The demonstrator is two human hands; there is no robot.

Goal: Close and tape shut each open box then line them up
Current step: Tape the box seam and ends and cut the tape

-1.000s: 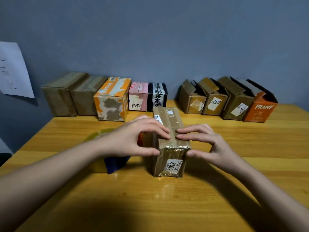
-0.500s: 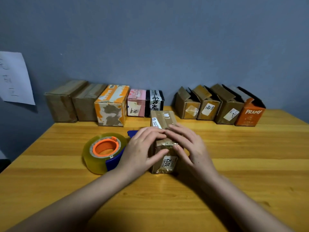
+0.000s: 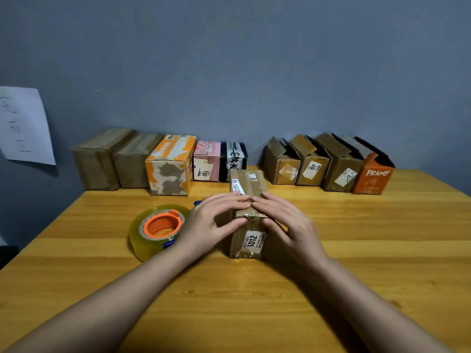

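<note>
Against the grey wall, the tabletop (image 3: 356,250) carries the box (image 3: 248,200); left hand (image 3: 211,222) and right hand (image 3: 288,225) press its tape flat, fingers straight. Next, probably, lining it up at the rear edge.

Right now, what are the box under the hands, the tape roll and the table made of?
Box: brown corrugated cardboard by the look, matte, with glossy clear tape glinting over its top and front edge. Tape roll: yellowish translucent plastic film, shiny, on an orange core, probably plastic. Table: wood planks with visible grain and a satin varnish, possibly laminate.
</note>
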